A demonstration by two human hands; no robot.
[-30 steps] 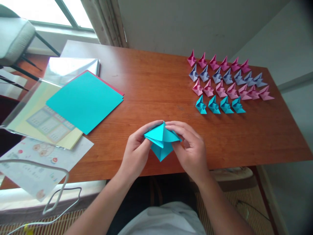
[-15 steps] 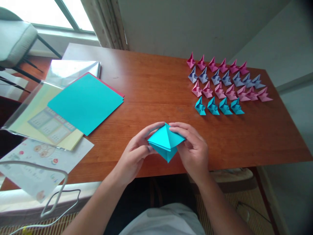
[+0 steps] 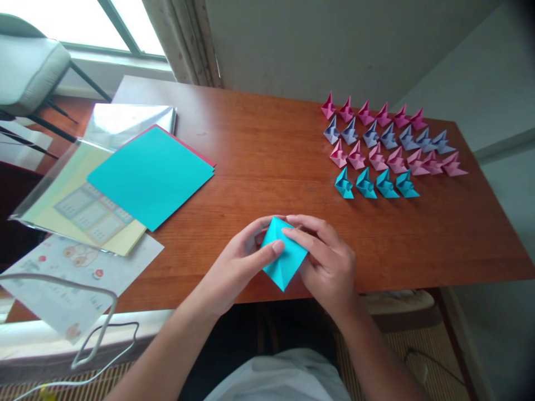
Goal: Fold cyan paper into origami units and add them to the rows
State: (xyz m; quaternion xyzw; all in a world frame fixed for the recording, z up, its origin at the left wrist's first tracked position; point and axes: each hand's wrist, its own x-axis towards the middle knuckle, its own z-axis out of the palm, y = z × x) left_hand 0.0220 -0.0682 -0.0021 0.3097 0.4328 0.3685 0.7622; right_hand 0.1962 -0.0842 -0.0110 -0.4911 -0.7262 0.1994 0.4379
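I have one folded turquoise paper (image 3: 289,266) in view, diamond-shaped, near the table's 6 o'clock edge. I cannot tell whether it touches the wood.

Left hand (image 3: 238,266): gripping the paper, left thumb (image 3: 273,250) pressed flat on its upper face, other fingers behind. Right hand (image 3: 330,263): gripping also, right index finger (image 3: 304,239) over the face at 1 o'clock, another finger at the 12 o'clock tip. The paper lies between the two hands, touched by both.

Directions below are from the paper. I count 24 small folded pieces toward 1 to 2 o'clock, in four rows: magenta pieces (image 3: 366,115), six; lavender pieces (image 3: 388,138), seven; pink pieces (image 3: 397,162), seven; turquoise pieces (image 3: 366,186), four.

At 10 o'clock: turquoise sheet (image 3: 152,175), red edge beneath, overlapping a clear sleeve with pale yellow paper (image 3: 129,234). At 9: one printed sheet (image 3: 125,273).

Surface: reddish-brown wooden table (image 3: 259,150). Room: chair (image 3: 33,69) at 10, bright window (image 3: 83,22) between 10 and 11, curtain (image 3: 179,42) at 11, plain wall (image 3: 301,50) at 12.
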